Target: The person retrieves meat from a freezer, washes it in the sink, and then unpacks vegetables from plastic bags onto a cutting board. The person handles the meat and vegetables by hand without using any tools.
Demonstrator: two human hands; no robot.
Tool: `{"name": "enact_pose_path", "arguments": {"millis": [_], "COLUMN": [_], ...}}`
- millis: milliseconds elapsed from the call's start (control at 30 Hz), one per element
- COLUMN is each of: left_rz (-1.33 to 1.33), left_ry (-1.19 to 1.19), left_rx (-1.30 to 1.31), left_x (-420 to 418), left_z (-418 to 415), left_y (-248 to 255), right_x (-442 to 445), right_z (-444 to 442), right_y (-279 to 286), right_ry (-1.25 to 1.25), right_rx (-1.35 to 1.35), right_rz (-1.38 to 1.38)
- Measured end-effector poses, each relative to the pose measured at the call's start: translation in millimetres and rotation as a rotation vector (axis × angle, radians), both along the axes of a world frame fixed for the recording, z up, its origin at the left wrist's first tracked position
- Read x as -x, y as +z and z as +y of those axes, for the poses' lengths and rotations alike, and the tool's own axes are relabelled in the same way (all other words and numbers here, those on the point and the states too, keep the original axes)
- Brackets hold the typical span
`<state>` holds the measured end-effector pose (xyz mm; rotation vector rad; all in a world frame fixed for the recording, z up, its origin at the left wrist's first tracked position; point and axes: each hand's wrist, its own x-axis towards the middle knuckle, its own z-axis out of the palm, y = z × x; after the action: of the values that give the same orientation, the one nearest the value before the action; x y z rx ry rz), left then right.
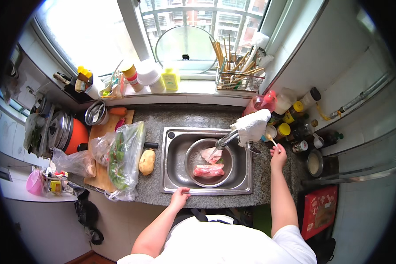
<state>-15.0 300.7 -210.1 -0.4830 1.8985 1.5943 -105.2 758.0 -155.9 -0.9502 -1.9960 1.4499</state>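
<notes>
My right hand (278, 157) holds the handle of a small light-coloured spoon (271, 139), whose bowl end is over a small white-rimmed jar (270, 131) right of the faucet. My left hand (180, 197) rests near the front rim of the steel sink (166, 190); its fingers are partly curled, and whether they grip anything is unclear. In the sink stands a round metal bowl (188, 171) with pieces of raw meat (208, 170) in it. Water runs from the faucet (227, 139) over the meat, and a white cloth (251, 126) is draped on the faucet.
A potato (147, 162) lies left of the sink, beside a plastic bag of green vegetables (120, 158) on a wooden cutting board (97, 176). Several seasoning jars and bottles (283, 129) crowd the right side. A wire basket of chopsticks (239, 81) stands on the windowsill.
</notes>
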Motion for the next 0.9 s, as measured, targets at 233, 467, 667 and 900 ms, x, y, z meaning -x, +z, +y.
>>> {"name": "enact_pose_path", "arguments": {"millis": [233, 467, 667, 900], "left_rz": [0.004, -0.020, -0.011, 0.012], "left_ry": [0.024, 0.199, 0.185, 0.237], "left_rx": [-0.016, -0.073, -0.058, -0.082], "left_x": [-8.1, -20.4, -13.9, -20.5], "left_z": [-7.8, -21.0, -11.2, -23.6], "left_y": [-1.6, -11.9, -7.8, 2.8], "right_x": [17.5, -36.7, -33.9, 3.9], "right_z": [17.5, -61.8, -142.1, -175.9], "right_y": [-2.2, 15.4, -42.2, -84.6], "right_ry": [0.108, 0.224, 0.996, 1.255], "right_rx": [-0.147, -0.422, -0.666, -1.025], "right_rz": [-0.386, -0.019, -0.367, -0.554]}}
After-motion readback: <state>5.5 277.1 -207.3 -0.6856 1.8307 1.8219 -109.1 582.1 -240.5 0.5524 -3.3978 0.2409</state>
